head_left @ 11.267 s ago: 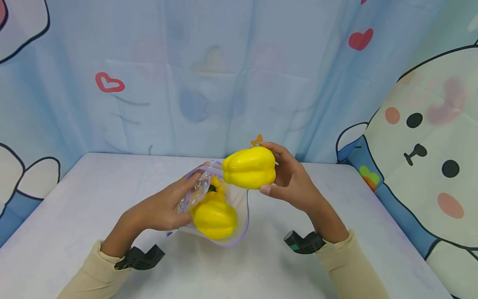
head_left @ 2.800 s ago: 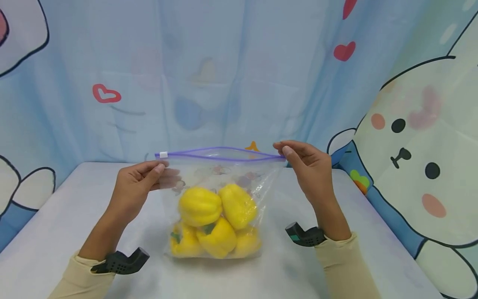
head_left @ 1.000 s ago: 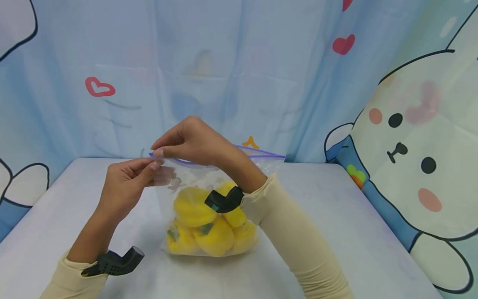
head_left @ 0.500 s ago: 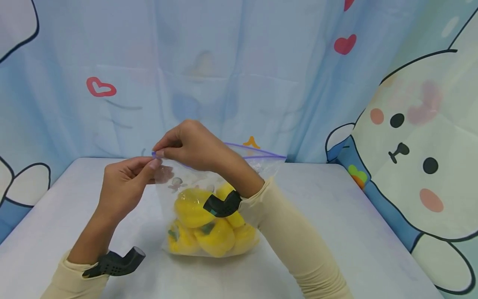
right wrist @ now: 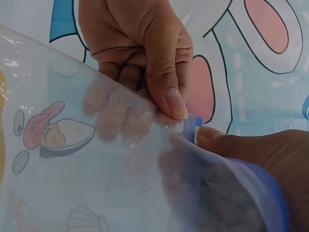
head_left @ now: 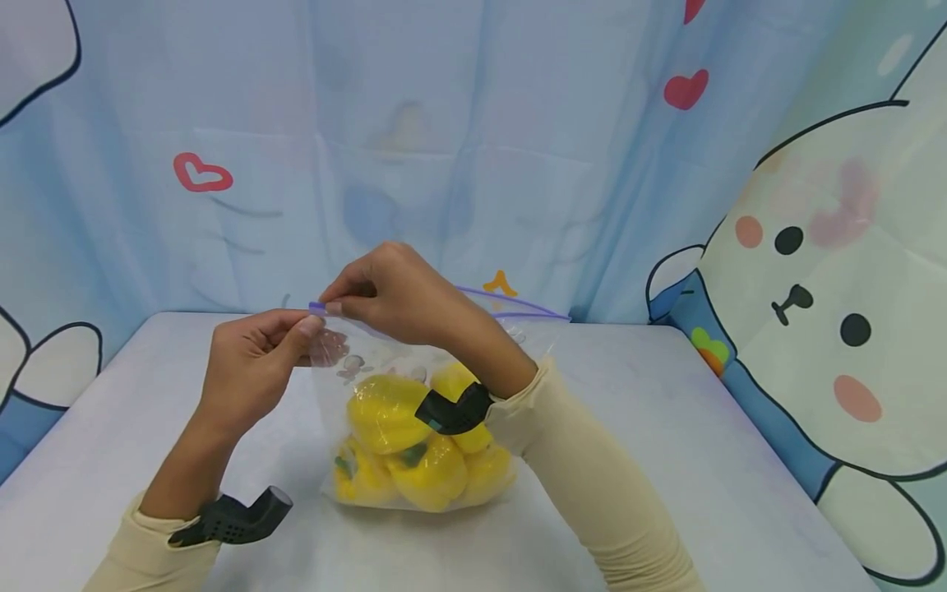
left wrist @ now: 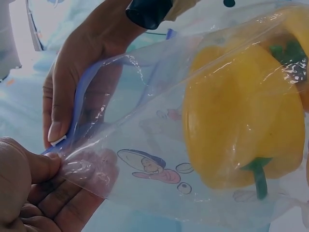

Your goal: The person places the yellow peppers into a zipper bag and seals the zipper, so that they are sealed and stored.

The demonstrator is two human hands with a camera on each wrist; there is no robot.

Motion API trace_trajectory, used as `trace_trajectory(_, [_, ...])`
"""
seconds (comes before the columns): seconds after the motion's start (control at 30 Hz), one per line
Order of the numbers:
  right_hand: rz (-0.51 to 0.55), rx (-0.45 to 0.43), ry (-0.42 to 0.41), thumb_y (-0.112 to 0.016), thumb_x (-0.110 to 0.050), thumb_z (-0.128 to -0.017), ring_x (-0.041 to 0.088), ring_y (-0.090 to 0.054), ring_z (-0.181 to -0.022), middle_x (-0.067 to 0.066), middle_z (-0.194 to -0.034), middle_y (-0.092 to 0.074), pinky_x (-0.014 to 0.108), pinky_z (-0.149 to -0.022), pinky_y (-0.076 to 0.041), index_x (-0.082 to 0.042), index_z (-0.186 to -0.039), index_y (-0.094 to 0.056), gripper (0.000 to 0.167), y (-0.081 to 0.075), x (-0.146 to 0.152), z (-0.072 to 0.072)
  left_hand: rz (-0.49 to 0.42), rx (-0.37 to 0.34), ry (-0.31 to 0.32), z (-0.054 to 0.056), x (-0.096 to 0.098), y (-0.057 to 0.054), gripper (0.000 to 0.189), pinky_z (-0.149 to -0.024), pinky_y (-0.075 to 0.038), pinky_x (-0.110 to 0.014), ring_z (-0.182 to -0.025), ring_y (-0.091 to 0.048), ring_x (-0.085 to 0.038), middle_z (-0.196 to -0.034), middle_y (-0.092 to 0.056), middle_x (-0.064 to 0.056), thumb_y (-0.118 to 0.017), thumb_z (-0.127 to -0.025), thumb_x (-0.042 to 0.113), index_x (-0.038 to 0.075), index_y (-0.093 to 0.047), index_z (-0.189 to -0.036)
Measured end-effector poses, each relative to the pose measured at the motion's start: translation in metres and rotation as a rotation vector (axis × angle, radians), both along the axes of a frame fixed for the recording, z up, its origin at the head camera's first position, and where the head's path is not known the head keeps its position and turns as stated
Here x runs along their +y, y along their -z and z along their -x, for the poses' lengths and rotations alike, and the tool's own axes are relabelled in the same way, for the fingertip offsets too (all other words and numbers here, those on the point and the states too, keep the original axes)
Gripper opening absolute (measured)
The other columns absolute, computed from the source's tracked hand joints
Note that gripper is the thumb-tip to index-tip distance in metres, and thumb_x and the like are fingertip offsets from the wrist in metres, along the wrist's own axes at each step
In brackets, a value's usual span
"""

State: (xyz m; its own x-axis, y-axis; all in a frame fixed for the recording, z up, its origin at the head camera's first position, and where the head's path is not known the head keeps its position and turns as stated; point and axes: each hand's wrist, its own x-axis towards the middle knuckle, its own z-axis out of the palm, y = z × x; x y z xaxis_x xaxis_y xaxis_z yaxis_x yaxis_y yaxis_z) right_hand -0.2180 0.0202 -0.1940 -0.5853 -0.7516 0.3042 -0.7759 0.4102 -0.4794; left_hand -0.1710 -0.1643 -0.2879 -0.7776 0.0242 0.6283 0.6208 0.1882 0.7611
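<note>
A clear zip bag with a purple zip strip stands on the table, holding several yellow bell peppers. My left hand pinches the bag's upper left corner just under the strip. Close above it, my right hand pinches the white zip slider between thumb and finger. The slider sits near the strip's left end in the right wrist view. To the right of my right hand, the strip's two purple edges stand apart. My right wrist covers part of the peppers in the head view.
A white cloth covers the table. Behind it hangs a light blue curtain with printed hearts, and a large printed animal shows at the right. Each wrist bears a black camera.
A pepper was held over the bag earlier; later the right hand left the right corner for the slider at the left. Lately it has shifted slightly right, baring the strip's purple end.
</note>
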Motion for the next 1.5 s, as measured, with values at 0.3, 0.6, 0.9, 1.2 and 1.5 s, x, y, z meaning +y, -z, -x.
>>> trace_trajectory(0.3, [0.003, 0.023, 0.013, -0.066, -0.011, -0.092, 0.009, -0.056, -0.064, -0.003, -0.090, -0.073, 0.022, -0.061, -0.046, -0.006, -0.102, -0.077, 0.016, 0.004, 0.012, -0.001, -0.003, 0.032, 0.058, 0.002, 0.001, 0.000, 0.014, -0.066, -0.056, -0.031, -0.072, -0.071, -0.017, -0.082, -0.073, -0.014, -0.057, -0.093, -0.003, -0.009, -0.069, -0.097])
trace_trajectory(0.6, [0.045, -0.023, 0.094, -0.065, -0.012, -0.092, 0.010, -0.063, -0.071, -0.005, -0.091, -0.073, 0.025, -0.063, -0.049, -0.008, -0.103, -0.077, 0.016, 0.010, 0.040, 0.002, -0.015, -0.015, 0.054, 0.006, -0.003, 0.001, 0.015, -0.066, -0.056, -0.033, -0.072, -0.071, -0.019, -0.083, -0.073, -0.013, -0.057, -0.095, 0.000, -0.010, -0.068, -0.096])
trace_trajectory(0.9, [0.112, 0.055, 0.126, -0.067, -0.007, -0.090, 0.008, -0.066, -0.079, -0.001, -0.092, -0.073, 0.026, -0.072, -0.053, -0.006, -0.099, -0.077, 0.014, 0.019, 0.072, 0.001, -0.030, -0.056, 0.054, 0.008, -0.008, 0.001, 0.017, -0.069, -0.056, -0.033, -0.076, -0.072, -0.020, -0.085, -0.073, -0.012, -0.057, -0.095, 0.003, -0.011, -0.067, -0.099])
trace_trajectory(1.2, [0.164, 0.044, 0.155, -0.068, -0.003, -0.088, 0.012, -0.065, -0.073, 0.003, -0.092, -0.073, 0.028, -0.068, -0.054, -0.004, -0.098, -0.077, 0.014, 0.022, 0.098, -0.001, -0.023, -0.094, 0.027, 0.009, -0.011, 0.004, 0.021, -0.067, -0.056, -0.032, -0.073, -0.072, -0.019, -0.084, -0.074, -0.007, -0.057, -0.096, 0.006, -0.012, -0.065, -0.104])
trace_trajectory(1.5, [0.167, 0.089, 0.164, -0.067, 0.003, -0.087, 0.013, -0.066, -0.073, 0.007, -0.094, -0.073, 0.027, -0.071, -0.054, -0.002, -0.100, -0.077, 0.017, 0.025, 0.123, 0.002, -0.069, -0.084, 0.089, 0.011, -0.012, 0.007, 0.021, -0.069, -0.056, -0.034, -0.075, -0.072, -0.020, -0.084, -0.073, -0.010, -0.056, -0.096, 0.004, -0.014, -0.065, -0.102])
